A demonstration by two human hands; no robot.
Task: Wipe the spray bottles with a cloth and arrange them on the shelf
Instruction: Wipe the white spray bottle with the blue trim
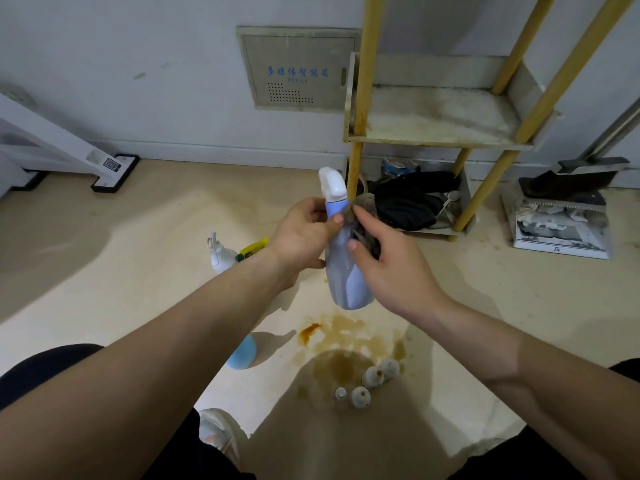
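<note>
Spray bottle (349,282) — pale blue with a white trigger head on top — hangs upright in mid-air at the centre of the view, above the floor and well apart from the yellow-posted shelf (433,116) at 1 o'clock. The left hand (304,233) grips its neck from 9 o'clock, fingers curled behind and thumb across the front. The right hand (391,261), at 3 o'clock of the bottle, presses a dark grey cloth (363,216) against the bottle's shoulder, fingers curled over the cloth. On the floor, a white spray bottle (220,252) stands at 9 o'clock, a light-blue bottle (242,353) at 7 o'clock is partly hidden by the forearm, and small white bottles (361,397) stand at 6 o'clock — beside a brown stain (346,367).
</note>
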